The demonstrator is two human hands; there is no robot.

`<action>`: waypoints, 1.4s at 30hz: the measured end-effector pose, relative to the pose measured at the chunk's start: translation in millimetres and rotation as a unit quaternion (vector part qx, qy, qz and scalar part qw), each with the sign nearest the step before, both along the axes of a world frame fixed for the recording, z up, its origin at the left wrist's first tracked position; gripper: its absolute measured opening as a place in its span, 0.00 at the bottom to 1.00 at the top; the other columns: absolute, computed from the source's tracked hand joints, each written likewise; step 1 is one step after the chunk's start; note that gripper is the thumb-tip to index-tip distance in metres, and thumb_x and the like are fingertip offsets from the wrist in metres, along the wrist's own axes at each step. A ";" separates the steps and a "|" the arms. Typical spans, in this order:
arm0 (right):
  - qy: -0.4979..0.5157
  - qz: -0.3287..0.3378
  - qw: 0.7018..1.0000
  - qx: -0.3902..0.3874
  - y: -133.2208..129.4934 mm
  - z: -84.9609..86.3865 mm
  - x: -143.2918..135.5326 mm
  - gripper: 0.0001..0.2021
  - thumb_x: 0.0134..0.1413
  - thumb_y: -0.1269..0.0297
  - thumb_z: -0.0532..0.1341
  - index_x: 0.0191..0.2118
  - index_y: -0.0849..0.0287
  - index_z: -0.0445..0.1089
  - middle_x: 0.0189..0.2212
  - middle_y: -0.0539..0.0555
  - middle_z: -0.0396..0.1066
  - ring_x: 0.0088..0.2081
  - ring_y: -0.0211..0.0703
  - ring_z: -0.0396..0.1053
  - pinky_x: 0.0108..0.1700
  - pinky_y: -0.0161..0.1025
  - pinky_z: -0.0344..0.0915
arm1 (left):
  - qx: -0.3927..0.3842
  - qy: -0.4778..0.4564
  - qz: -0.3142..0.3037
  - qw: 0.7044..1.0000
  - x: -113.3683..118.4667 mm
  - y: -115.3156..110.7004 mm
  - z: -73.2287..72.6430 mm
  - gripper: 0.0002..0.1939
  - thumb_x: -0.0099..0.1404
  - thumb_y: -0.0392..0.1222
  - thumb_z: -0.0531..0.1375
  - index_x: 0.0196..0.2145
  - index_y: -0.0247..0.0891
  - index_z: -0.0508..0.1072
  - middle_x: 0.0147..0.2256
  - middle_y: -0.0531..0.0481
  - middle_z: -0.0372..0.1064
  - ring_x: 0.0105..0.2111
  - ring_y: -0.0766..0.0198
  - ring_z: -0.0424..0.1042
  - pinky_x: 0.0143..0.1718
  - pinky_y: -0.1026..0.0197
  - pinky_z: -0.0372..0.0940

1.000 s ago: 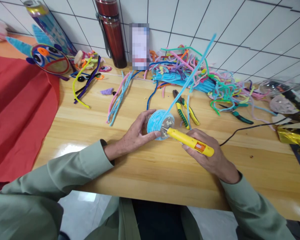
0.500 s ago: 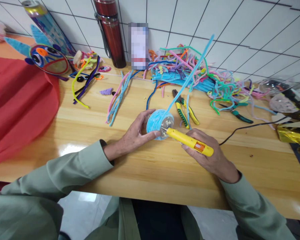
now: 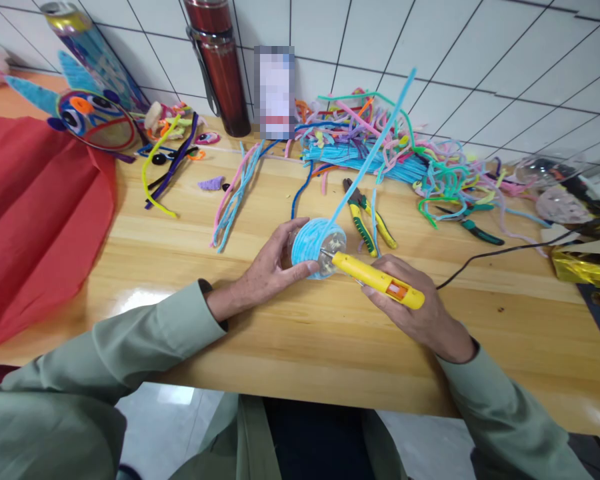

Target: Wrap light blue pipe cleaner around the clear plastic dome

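My left hand (image 3: 280, 259) is closed around a clear round bottle piece (image 3: 335, 248) lying on its side. Light blue pipe cleaner (image 3: 306, 241) is wound round it in rows, and one free length (image 3: 377, 143) sticks up to the right. In my right hand (image 3: 416, 300) is a yellow hot glue gun (image 3: 375, 279). Its metal nozzle is at the edge of the windings, by the clear end of the bottle piece; whether it touches cannot be told. Behind lie yellow-and-green pliers (image 3: 367, 217).
A pile of coloured pipe cleaners (image 3: 370, 143) lines the wall, beside green-handled pliers (image 3: 473, 227). A red thermos (image 3: 217, 70), a phone-like screen (image 3: 275, 93) and a decorated fish-like craft (image 3: 93, 117) stand left. A black cord (image 3: 485, 256) runs right. Red cloth (image 3: 40, 220) covers the left side.
Both hands hold nearly the same pose, with the glue gun still at the windings. The whole view has shifted very slightly.
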State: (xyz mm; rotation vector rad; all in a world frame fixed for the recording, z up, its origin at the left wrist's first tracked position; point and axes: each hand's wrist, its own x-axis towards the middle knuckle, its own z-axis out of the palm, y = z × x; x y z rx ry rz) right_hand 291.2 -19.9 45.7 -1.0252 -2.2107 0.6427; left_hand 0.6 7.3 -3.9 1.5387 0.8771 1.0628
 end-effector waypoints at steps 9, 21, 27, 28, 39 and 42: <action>0.013 0.002 1.000 -0.007 0.4 -1.4 -0.6 0.06 0.70 0.65 0.65 0.40 0.51 0.68 0.34 0.50 0.70 0.34 0.44 0.70 0.36 0.43 0.66 | 0.015 -0.011 -0.004 1.000 0.0 1.7 -1.3 0.39 0.68 0.56 0.72 0.68 0.46 0.60 0.67 0.38 0.66 0.67 0.45 0.70 0.70 0.38 0.67; 0.008 0.000 1.000 -0.010 0.9 -1.9 -1.8 0.06 0.70 0.64 0.65 0.40 0.51 0.68 0.34 0.49 0.70 0.34 0.44 0.71 0.36 0.43 0.66 | 0.024 0.001 0.005 1.000 -0.3 1.8 -3.3 0.40 0.68 0.57 0.72 0.69 0.46 0.60 0.67 0.38 0.67 0.67 0.44 0.70 0.69 0.38 0.68; 0.006 0.004 1.000 -0.004 0.7 -1.4 -0.8 0.06 0.70 0.64 0.65 0.41 0.51 0.67 0.33 0.49 0.69 0.33 0.43 0.70 0.36 0.43 0.66 | 0.019 0.004 0.006 1.000 0.1 1.5 -2.0 0.40 0.68 0.58 0.72 0.69 0.45 0.61 0.67 0.37 0.67 0.67 0.44 0.70 0.69 0.38 0.68; 0.005 0.002 1.000 -0.004 0.7 -1.4 -0.8 0.06 0.70 0.64 0.65 0.40 0.51 0.67 0.33 0.49 0.69 0.33 0.43 0.69 0.35 0.43 0.66 | 0.019 0.004 0.007 1.000 0.1 1.6 -1.8 0.40 0.68 0.58 0.72 0.69 0.45 0.61 0.67 0.37 0.67 0.67 0.44 0.70 0.69 0.38 0.68; 0.005 0.007 1.000 -0.014 0.5 -0.2 -1.9 0.04 0.70 0.65 0.65 0.42 0.51 0.69 0.34 0.50 0.72 0.34 0.45 0.71 0.36 0.43 0.68 | 0.022 -0.016 -0.002 1.000 0.6 1.4 -1.3 0.39 0.68 0.56 0.72 0.69 0.45 0.62 0.67 0.38 0.67 0.67 0.45 0.70 0.70 0.38 0.68; 0.002 0.009 1.000 -0.020 0.4 0.7 -2.5 0.04 0.70 0.64 0.65 0.41 0.51 0.69 0.34 0.50 0.71 0.33 0.44 0.71 0.36 0.42 0.67 | 0.026 -0.018 -0.002 0.999 1.0 1.8 -2.7 0.39 0.69 0.55 0.72 0.69 0.46 0.61 0.67 0.38 0.67 0.66 0.45 0.70 0.70 0.37 0.67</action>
